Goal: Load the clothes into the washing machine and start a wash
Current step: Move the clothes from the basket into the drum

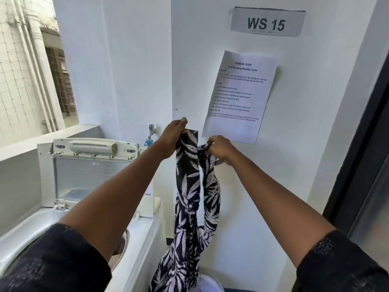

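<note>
A dark garment with a pale leaf print (pixel 188 199) hangs in front of the white wall, held up at chest height. My left hand (pixel 173 137) grips its top edge, and my right hand (pixel 219 148) pinches a bunched part just to the right. The cloth trails down to the bottom edge of the view, where something white (pixel 207 281) shows. To the left stands a white top-loading washing machine (pixel 145 234) with its lid (pixel 90 175) raised. My left forearm hides most of the drum opening.
A tap (pixel 150 131) with a blue fitting sticks out of the wall behind the machine. A printed task sheet (pixel 240 95) and a "WS 15" sign (pixel 267 23) hang on the wall. A dark door frame (pixel 362 144) runs down the right; a ledge and netted opening lie at left.
</note>
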Available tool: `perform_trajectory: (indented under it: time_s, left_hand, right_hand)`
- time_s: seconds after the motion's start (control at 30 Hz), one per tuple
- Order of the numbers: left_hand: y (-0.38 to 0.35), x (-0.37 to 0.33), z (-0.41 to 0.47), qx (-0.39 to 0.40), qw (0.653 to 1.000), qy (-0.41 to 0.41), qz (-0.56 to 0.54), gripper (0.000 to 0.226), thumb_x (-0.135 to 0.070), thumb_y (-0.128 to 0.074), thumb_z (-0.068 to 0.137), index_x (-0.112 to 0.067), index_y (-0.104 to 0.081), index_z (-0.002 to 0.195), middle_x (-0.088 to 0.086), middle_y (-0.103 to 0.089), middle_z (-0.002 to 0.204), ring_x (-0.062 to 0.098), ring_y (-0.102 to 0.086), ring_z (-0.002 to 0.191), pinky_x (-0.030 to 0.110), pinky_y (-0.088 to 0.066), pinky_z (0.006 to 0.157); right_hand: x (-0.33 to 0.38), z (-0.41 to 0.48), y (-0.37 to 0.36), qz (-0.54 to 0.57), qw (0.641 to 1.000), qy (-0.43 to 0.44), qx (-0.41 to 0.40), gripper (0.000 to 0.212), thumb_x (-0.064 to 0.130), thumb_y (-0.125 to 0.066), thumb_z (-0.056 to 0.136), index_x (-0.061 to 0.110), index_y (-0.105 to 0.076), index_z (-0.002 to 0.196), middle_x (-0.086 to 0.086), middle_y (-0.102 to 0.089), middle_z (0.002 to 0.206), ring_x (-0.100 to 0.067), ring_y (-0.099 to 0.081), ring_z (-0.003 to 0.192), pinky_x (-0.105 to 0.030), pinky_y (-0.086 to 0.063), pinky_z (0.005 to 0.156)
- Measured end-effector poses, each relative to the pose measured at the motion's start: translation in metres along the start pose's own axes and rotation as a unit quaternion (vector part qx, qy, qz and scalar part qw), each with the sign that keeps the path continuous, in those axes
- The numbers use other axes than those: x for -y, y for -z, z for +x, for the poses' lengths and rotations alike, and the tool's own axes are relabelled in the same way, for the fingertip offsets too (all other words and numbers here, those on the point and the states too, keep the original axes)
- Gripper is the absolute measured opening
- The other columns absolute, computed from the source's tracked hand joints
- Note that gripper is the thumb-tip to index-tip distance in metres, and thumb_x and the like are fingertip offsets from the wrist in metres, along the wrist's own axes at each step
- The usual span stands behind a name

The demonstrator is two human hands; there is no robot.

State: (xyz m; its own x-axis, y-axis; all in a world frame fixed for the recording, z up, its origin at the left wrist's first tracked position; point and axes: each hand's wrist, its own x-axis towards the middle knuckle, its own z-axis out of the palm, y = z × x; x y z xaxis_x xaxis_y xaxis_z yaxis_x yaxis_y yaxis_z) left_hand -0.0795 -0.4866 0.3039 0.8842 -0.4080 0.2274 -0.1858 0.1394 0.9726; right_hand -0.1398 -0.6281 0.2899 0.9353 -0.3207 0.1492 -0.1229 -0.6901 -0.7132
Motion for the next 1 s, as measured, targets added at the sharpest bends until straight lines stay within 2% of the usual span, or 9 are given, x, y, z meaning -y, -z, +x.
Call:
perform_trajectory:
  time_s: [0.13,0.23,0.33,0.47,0.6,0.7,0.8,0.87,1.0]
  left_hand:
    - [-0.007,-0.004,-0.009,0.104,0.992,-0.017,0.074,0.037,-0.045,-0.032,0.098,-0.019,-0.053,0.083,0.001,-0.058,0.084,0.012,-0.059,0.078,0.027,-0.049,0.074]
    - [-0.003,0.002,-0.009,0.128,0.978,-0.047,0.159,0.059,-0.067,-0.048,0.084,-0.013,-0.062,0.106,0.009,-0.066,0.108,0.02,-0.063,0.103,0.042,-0.048,0.094]
    - [0.004,0.011,-0.011,0.082,0.97,-0.034,0.225,0.098,-0.076,-0.057,0.065,-0.014,-0.039,0.139,0.011,-0.044,0.142,0.025,-0.045,0.129,0.041,-0.034,0.11]
    - [0.006,0.015,-0.022,0.063,0.962,-0.028,0.263,0.115,-0.082,-0.065,0.045,-0.018,-0.04,0.137,0.015,-0.046,0.138,0.026,-0.046,0.126,0.043,-0.037,0.109]
    - [0.007,0.018,-0.022,0.054,0.956,-0.109,0.268,0.053,-0.042,-0.072,0.077,-0.009,-0.058,0.116,0.013,-0.065,0.11,0.021,-0.059,0.106,0.038,-0.046,0.098]
    - [0.015,0.013,-0.022,0.012,0.952,-0.149,0.267,0.025,-0.024,-0.063,0.088,-0.006,-0.06,0.106,0.008,-0.063,0.096,0.019,-0.058,0.092,0.038,-0.047,0.09]
    - [0.022,0.006,-0.022,-0.026,0.954,-0.155,0.256,0.013,-0.022,-0.062,0.089,-0.009,-0.057,0.089,-0.003,-0.057,0.075,0.011,-0.052,0.075,0.03,-0.044,0.075]
    - [0.028,0.0,-0.021,-0.045,0.95,-0.168,0.258,0.012,-0.02,-0.06,0.09,-0.011,-0.054,0.088,-0.007,-0.053,0.073,0.011,-0.052,0.075,0.026,-0.043,0.073]
    - [0.051,-0.01,-0.011,-0.088,0.92,-0.195,0.327,0.023,-0.03,-0.057,0.092,-0.01,-0.058,0.105,0.012,-0.052,0.104,0.022,-0.051,0.101,0.03,-0.043,0.086]
  right_hand:
    - [0.02,-0.003,0.003,0.18,0.98,0.007,-0.08,0.017,-0.005,-0.057,0.081,0.008,-0.058,0.093,-0.016,-0.061,0.1,-0.032,-0.062,0.09,-0.05,-0.058,0.075]
    - [0.032,-0.003,0.01,0.224,0.965,0.027,-0.136,0.016,0.002,-0.067,0.077,0.011,-0.056,0.086,-0.015,-0.065,0.099,-0.031,-0.066,0.091,-0.048,-0.059,0.073]
    - [0.042,-0.004,0.017,0.266,0.946,0.068,-0.17,0.023,0.007,-0.074,0.07,0.018,-0.057,0.08,-0.012,-0.065,0.093,-0.032,-0.067,0.088,-0.049,-0.059,0.071]
    - [0.055,-0.008,0.021,0.346,0.926,0.118,-0.1,0.025,0.001,-0.072,0.075,0.017,-0.054,0.08,-0.011,-0.061,0.087,-0.025,-0.064,0.076,-0.033,-0.056,0.057]
    - [0.059,-0.015,0.014,0.476,0.865,0.136,0.086,0.024,-0.013,-0.06,0.079,0.01,-0.056,0.082,-0.011,-0.064,0.074,-0.023,-0.065,0.066,-0.036,-0.058,0.068]
    - [0.045,-0.008,0.006,0.532,0.831,0.139,0.084,0.028,-0.019,-0.047,0.081,0.006,-0.057,0.086,-0.011,-0.064,0.079,-0.021,-0.065,0.073,-0.032,-0.056,0.079]
    - [0.017,-0.002,-0.01,0.373,0.921,0.097,0.052,0.036,-0.022,-0.044,0.08,-0.002,-0.053,0.11,-0.016,-0.058,0.104,-0.02,-0.056,0.086,-0.028,-0.051,0.076]
    - [-0.006,0.002,-0.035,0.237,0.962,0.018,0.132,0.06,-0.02,-0.05,0.079,-0.002,-0.036,0.134,-0.022,-0.044,0.133,-0.029,-0.051,0.111,-0.039,-0.044,0.095]
    - [-0.024,-0.011,-0.1,0.169,0.93,-0.153,0.287,0.1,-0.003,-0.07,0.077,0.013,-0.004,0.15,-0.018,-0.012,0.156,-0.037,-0.015,0.143,-0.049,-0.019,0.117]
